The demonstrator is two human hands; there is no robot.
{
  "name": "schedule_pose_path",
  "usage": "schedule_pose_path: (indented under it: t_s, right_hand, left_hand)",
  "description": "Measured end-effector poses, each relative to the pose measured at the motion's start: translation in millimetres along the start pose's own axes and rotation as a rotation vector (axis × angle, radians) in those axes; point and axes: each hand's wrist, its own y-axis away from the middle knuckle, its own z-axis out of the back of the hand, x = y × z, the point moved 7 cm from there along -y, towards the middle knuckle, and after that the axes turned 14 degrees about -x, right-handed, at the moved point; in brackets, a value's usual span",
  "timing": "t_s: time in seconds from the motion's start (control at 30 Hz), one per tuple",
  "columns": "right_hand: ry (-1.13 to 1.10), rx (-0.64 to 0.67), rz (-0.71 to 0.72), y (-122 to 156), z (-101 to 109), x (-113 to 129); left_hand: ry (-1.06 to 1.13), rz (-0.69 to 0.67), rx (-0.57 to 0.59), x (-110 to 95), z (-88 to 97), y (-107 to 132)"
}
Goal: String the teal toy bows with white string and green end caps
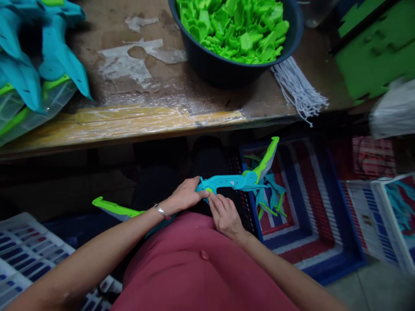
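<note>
A turquoise plastic body with lime-green and grey arms, shaped like a toy bow (227, 182), lies across my lap. My left hand (185, 195) is closed around its middle, with the thumb pressing near a small lime-green part (209, 190). Against that same spot, the fingertips of my right hand (227, 217) are pinched together from below. One green-tipped arm (267, 160) of the bow angles up to the right. Another green arm (118, 208) sticks out left beyond my wrist, and the stretch between is hidden by my forearm.
On the worktable (123, 97) stands a dark tub (214, 71) of lime-green parts, beside a bundle of white strings (300, 88). Turquoise assemblies (61, 56) are piled at left. A blue-rimmed, striped crate (311, 203) with turquoise pieces sits right, a white crate (29, 246) lower left.
</note>
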Motion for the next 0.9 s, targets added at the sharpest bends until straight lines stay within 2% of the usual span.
schedule_pose_path:
  t_s: [0.13, 0.2, 0.3, 0.4, 0.43, 0.5, 0.57, 0.63, 0.7, 0.77, 0.83, 0.9]
  right_hand:
    - [0.069, -0.062, 0.048, -8, 4, 4]
    - [0.075, -0.048, 0.083, -16, 11, 5]
    - [-0.054, 0.140, 0.044, -35, 22, -6]
    - [-0.390, 0.325, 0.007, -74, 44, -29]
    - [-0.462, 0.268, -0.047, -96, 57, -47]
    - [-0.431, 0.016, -0.181, -146, 86, -95]
    - [-0.290, -0.221, -0.263, -193, 108, -143]
    - [-0.064, -0.316, -0.273, -235, 116, -180]
    - [0.221, -0.260, -0.277, -274, 112, -209]
    - [0.412, -0.174, -0.284, -305, 103, -230]
    - [0.489, -0.083, -0.319, -330, 94, -246]
    - [0.520, 0.019, -0.388, -345, 84, -258]
  left_hand:
    - [-0.013, -0.045, -0.024, -5, -0.2, -5]
    - [-0.003, -0.076, -0.019, -5, -2.2, -6]
    - [0.007, -0.157, -0.080, -1, -2.1, -4]
    - [0.013, -0.318, -0.264, 3, 6.3, 12]
    - [0.003, -0.404, -0.320, 3, 9.2, 20]
    - [-0.046, -0.591, -0.370, 1, 10.8, 37]
    - [-0.133, -0.718, -0.327, 2, 5.7, 48]
    - [-0.240, -0.762, -0.289, 8, -1.0, 50]
    - [-0.342, -0.765, -0.308, 15, -5.6, 46]
    - [-0.411, -0.739, -0.348, 18, -7.3, 42]
    - [-0.423, -0.703, -0.345, 16, -5.0, 39]
    - [-0.349, -0.679, -0.261, 9, 2.0, 40]
